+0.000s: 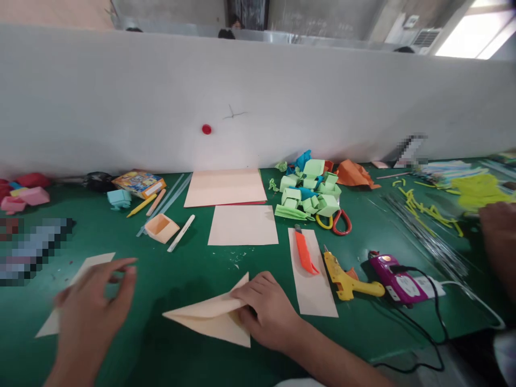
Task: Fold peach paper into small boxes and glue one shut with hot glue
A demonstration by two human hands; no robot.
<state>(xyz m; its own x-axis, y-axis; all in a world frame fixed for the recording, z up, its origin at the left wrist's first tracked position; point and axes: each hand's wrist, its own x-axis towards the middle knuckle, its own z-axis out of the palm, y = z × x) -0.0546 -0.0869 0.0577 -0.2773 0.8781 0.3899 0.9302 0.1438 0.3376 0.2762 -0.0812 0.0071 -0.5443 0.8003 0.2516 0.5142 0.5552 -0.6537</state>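
A cream sheet of folded paper (213, 317) lies near the table's front edge, its pointed end toward the left. Fingers and thumb of my right hand (268, 312) pinch it at its right side. My left hand (94, 301) is raised over a pale paper strip (91, 263), fingers apart with nothing between them; whether it touches the strip I cannot tell. Beyond the folded paper lies a flat cream sheet (243, 226). An orange utility knife (305, 251) rests on another cream strip (316, 298) to the right of my right hand.
A yellow glue gun (349, 279) and a purple power strip (403, 282) with cords are on the right. Green paper pieces (310, 188) sit by scissors (342, 223). A folded peach box (161, 228) stands left of centre. Another person's hand (500, 231) is at far right.
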